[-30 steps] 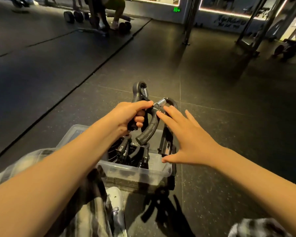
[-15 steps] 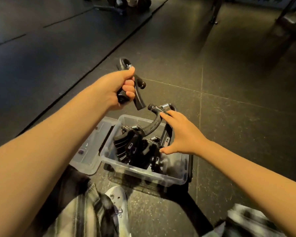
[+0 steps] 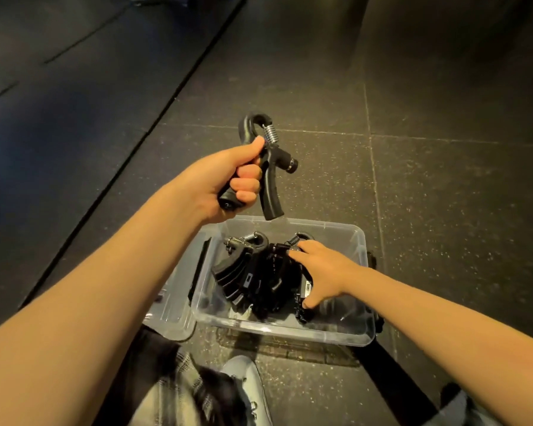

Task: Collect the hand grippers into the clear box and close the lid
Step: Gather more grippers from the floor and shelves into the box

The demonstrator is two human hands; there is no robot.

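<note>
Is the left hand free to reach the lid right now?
Probably not yet: the left hand grips a gripper, though the lid lies just left of the box.

Left hand [image 3: 225, 176] grips a hand gripper [image 3: 270, 195] near the clear box [image 3: 320, 224]; right hand [image 3: 323, 272] touches stacked grippers [image 3: 243, 275].

One wide camera rode on the person's head, facing forward and steeply down, close above the box [image 3: 330, 238] on the floor [image 3: 443, 195].
</note>
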